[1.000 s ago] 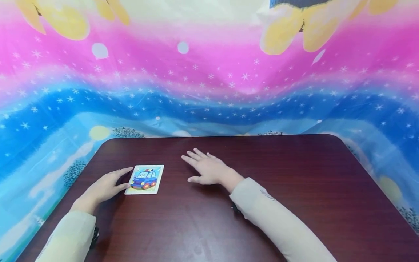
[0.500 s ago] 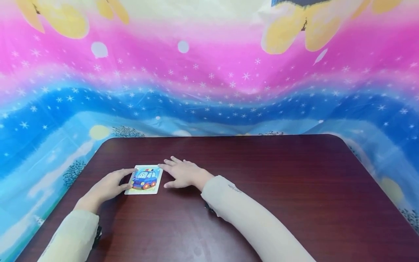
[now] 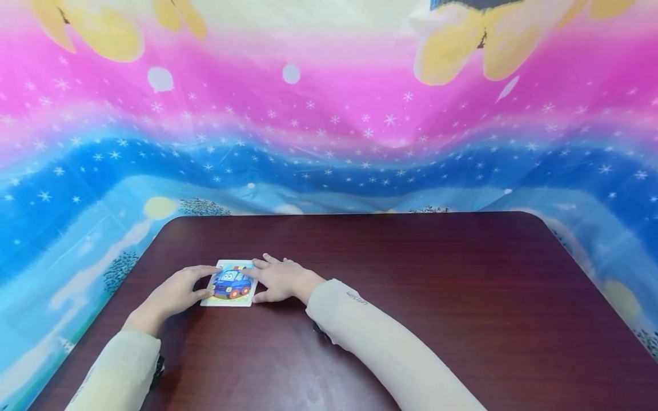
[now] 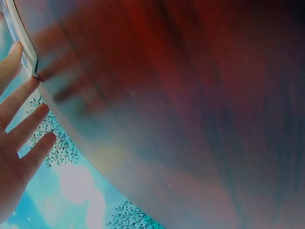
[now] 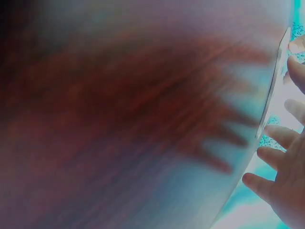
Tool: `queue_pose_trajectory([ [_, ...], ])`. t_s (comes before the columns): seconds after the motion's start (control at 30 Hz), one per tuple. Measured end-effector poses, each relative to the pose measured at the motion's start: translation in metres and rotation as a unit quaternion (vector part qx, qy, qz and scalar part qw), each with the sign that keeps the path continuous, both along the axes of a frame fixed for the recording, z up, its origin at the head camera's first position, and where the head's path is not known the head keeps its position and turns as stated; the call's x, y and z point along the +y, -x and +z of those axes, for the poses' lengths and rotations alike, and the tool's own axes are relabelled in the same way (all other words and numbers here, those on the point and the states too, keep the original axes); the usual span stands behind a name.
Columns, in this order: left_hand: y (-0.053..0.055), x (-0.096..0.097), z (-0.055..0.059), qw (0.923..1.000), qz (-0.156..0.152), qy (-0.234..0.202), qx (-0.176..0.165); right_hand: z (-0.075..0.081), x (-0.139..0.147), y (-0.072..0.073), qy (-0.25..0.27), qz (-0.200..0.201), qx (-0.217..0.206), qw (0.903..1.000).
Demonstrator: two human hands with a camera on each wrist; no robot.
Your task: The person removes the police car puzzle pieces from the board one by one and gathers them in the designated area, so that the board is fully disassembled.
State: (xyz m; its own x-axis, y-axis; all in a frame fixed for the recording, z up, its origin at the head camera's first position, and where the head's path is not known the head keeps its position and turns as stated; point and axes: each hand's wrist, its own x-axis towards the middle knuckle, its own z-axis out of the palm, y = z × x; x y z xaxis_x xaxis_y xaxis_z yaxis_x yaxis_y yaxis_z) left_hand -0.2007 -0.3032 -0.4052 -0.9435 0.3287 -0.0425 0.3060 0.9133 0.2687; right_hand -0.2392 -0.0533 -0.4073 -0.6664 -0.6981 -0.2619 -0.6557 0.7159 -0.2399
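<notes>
The square picture tile (image 3: 232, 286) lies flat on the table (image 3: 411, 319) between your 2 hands, with no clear long axis. Your left hand (image 3: 172, 292) meets its left edge; your right hand (image 3: 281, 279) reaches over its right, so neither is plainly nearer. Both have fingers spread, pinching nothing.

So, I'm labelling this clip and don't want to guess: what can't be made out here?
- Parts of the picture tile's left and right borders: head view, covered by fingers of the left hand and right hand.
- Most of the tile: left wrist view, cut off at the frame's top left.
- The tile's printed face: right wrist view, seen nearly edge-on.
- The tabletop's grain: right wrist view, blurred.
</notes>
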Motion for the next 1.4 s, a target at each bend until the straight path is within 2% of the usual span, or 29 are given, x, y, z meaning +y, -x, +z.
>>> queue_pose_trajectory([
  [0.23, -0.003, 0.007, 0.001, 0.9999, -0.002, 0.0, -0.011, -0.001, 0.005, -0.003, -0.016, -0.005, 0.002, 0.9999],
  [0.4, -0.005, 0.01, 0.002, 1.0, -0.007, 0.003, -0.005, -0.002, 0.011, -0.003, -0.014, 0.001, 0.013, 0.9998],
  [0.97, 0.002, 0.042, 0.001, 0.9983, -0.057, 0.01, 0.003, 0.0, 0.05, 0.003, 0.01, -0.027, -0.005, 0.9996],
  [1.4, 0.012, 0.073, 0.001, 0.9974, -0.065, 0.03, 0.003, 0.001, 0.083, 0.009, 0.031, -0.038, -0.011, 0.9987],
])
